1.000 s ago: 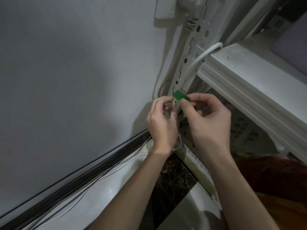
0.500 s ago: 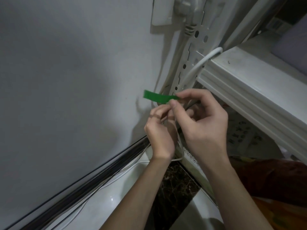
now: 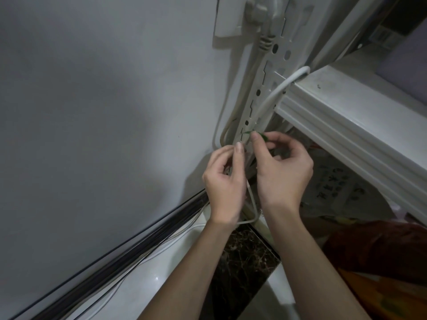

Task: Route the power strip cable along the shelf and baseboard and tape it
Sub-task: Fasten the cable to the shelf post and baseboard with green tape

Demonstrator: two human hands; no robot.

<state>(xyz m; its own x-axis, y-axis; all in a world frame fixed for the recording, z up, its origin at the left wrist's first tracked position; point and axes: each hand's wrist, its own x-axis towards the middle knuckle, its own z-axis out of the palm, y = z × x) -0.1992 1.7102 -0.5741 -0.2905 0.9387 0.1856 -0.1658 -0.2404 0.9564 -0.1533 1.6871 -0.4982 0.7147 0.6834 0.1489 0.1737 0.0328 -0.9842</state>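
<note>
At centre frame the right hand (image 3: 283, 172) pinches a thin strip of green tape (image 3: 263, 136) between thumb and forefinger against the white perforated metal upright (image 3: 263, 84). The smooth round white cable (image 3: 272, 95) runs down this upright from the ribbed shelf (image 3: 346, 116) at upper right. The left hand (image 3: 225, 181) curls beside it over the cable, its grip impossible to tell, and printed paper (image 3: 335, 185) under the shelf bears dark characters too blurred to read.

Cable (image 3: 273, 94) on upright (image 3: 254, 112), left of shelf (image 3: 346, 135)
</note>
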